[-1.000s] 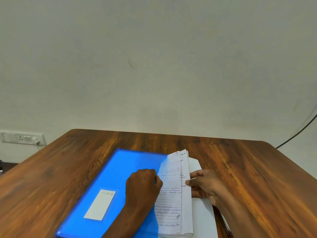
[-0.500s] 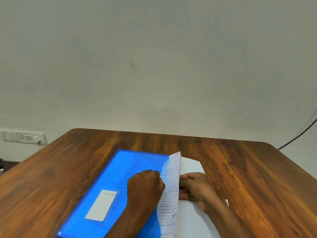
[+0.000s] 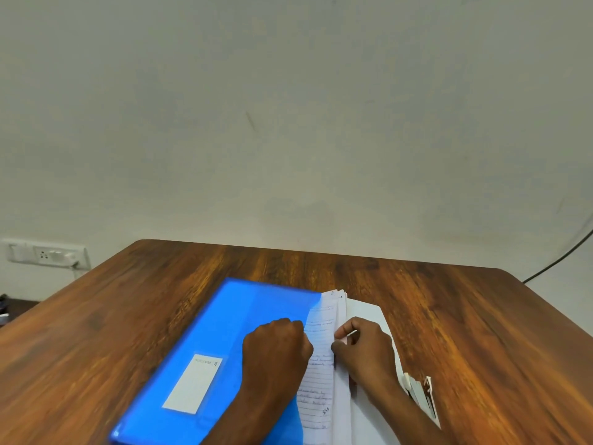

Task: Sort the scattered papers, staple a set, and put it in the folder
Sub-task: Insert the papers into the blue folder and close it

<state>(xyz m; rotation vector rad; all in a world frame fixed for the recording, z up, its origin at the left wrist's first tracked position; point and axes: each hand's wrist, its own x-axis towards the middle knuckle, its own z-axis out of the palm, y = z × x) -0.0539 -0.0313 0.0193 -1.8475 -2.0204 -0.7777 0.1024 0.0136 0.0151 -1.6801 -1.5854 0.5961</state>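
Two hands work at the translucent blue plastic folder (image 3: 218, 348): the left hand (image 3: 277, 346), curled, seemingly grips its open edge, while the right hand (image 3: 364, 350) pinches the handwritten lined paper set (image 3: 322, 374), feeding it in. Right of the folder lies a white stapler (image 3: 422, 396).

Looks like you're in a plain office or study room: wooden desk (image 3: 449, 316) pushed against a bare wall (image 3: 288, 123), switch socket (image 3: 48, 254) on the left, blue folder (image 3: 224, 332) and stapler (image 3: 422, 396).
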